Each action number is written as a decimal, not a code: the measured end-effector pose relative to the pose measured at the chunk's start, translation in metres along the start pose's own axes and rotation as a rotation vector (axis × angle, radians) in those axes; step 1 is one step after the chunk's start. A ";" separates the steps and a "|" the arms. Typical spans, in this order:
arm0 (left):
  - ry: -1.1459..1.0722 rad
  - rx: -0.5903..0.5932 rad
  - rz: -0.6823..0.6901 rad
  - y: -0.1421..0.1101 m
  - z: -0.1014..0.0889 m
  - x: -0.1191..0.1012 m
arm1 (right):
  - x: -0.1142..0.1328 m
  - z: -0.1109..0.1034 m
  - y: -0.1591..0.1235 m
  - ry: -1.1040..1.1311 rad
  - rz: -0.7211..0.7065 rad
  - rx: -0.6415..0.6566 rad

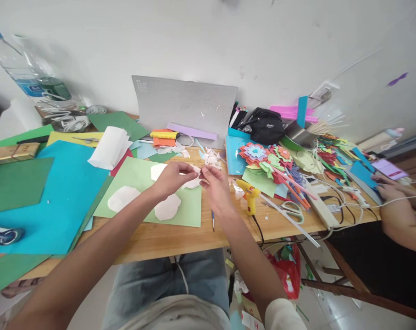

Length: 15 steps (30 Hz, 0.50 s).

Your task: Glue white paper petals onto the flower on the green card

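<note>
My left hand (171,178) and my right hand (215,184) meet above a light green paper sheet (189,208) on the wooden table (180,240). Both pinch a small white paper piece (195,170) between their fingertips. Under the hands lie white cut-out paper shapes: one (123,198) at the left, one (167,207) just below my left wrist, and one (157,171) beside my left hand. A yellow glue gun (249,195) stands right of my right hand. A thin pen (213,221) lies near the green sheet's right edge.
Blue paper (56,192) and dark green paper (15,182) cover the left. A grey cutting mat (185,104) leans on the wall. Paper flowers (257,153), scissors (292,210), a black pouch (266,124) and a water bottle (20,68) are around. Another person's hand (388,190) rests at the far right.
</note>
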<state>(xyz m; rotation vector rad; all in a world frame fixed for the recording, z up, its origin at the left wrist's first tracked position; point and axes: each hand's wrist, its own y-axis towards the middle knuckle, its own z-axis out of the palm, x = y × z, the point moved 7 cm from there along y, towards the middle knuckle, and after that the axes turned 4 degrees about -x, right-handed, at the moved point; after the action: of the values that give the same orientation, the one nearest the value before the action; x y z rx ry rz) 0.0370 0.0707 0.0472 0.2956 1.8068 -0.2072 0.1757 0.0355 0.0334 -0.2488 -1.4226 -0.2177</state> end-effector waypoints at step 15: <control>0.101 0.046 0.060 0.002 -0.007 -0.014 | 0.007 0.000 0.001 -0.095 -0.089 0.035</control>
<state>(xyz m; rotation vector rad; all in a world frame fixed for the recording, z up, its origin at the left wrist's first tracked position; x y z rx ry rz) 0.0346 0.0737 0.0628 0.3985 1.8921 -0.1943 0.1772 0.0359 0.0405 -0.1694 -1.5318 -0.2564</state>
